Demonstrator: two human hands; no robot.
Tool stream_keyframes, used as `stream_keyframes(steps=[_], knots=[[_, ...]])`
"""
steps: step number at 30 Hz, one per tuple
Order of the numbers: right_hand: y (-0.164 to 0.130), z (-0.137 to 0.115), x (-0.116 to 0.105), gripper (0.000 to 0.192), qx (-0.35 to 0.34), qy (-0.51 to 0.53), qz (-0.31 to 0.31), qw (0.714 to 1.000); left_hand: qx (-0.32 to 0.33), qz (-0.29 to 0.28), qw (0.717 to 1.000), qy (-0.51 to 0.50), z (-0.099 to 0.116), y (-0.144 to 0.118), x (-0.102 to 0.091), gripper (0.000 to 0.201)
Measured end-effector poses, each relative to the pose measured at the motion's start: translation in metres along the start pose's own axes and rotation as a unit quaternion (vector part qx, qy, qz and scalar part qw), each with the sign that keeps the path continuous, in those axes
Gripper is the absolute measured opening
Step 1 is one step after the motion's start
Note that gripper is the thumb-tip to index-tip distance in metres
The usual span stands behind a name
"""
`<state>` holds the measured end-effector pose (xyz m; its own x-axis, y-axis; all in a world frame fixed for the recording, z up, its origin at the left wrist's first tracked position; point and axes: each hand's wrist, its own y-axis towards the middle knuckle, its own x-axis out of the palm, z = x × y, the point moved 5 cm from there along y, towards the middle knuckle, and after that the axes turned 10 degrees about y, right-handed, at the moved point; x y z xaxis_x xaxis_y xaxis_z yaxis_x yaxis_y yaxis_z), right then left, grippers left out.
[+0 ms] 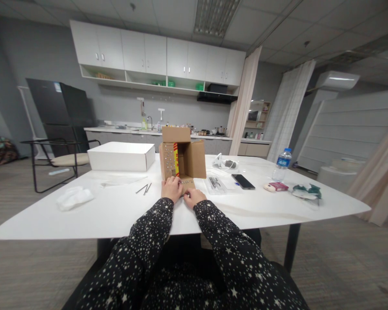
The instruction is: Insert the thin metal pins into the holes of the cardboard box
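An opened cardboard box (184, 157) lies on its side on the table, its mouth facing me and its flaps spread. Small shiny round bits dot its left face and lower flap, beside a yellow and red label (176, 159). My left hand (171, 188) is closed at the lower left of the box, fingers curled over the lower flap. Close to it, my right hand (194, 197) has thumb and fingertips pinched together at the flap's front edge. Whatever lies between those fingertips is too small to make out.
Left of the box are a white box (121, 156), metal nails (145, 188) and a crumpled white wrapper (74, 197). On the right lie a clear bag of small dark pieces (218, 185), a phone (243, 181), a pink packet (276, 186) and a water bottle (282, 163).
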<state>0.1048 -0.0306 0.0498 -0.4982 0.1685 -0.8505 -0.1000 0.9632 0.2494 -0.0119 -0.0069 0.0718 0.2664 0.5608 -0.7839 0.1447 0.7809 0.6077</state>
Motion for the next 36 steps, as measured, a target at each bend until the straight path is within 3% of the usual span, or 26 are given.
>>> stream_keyframes(steps=[10, 23, 36], knots=[[0.004, 0.006, 0.004, 0.026, -0.003, -0.004, 0.0, 1.0, 0.032, 0.057, 0.997, -0.037, 0.008, -0.001, -0.012, 0.015], [-0.002, -0.002, -0.003, 0.03, 0.0, -0.004, -0.006, 1.0, 0.063, -0.037, 0.997, -0.019, 0.007, -0.002, 0.007, 0.013], [-0.001, -0.002, -0.002, 0.029, 0.003, -0.003, -0.008, 1.0, 0.074, -0.034, 0.997, -0.014, 0.006, -0.003, 0.009, 0.011]])
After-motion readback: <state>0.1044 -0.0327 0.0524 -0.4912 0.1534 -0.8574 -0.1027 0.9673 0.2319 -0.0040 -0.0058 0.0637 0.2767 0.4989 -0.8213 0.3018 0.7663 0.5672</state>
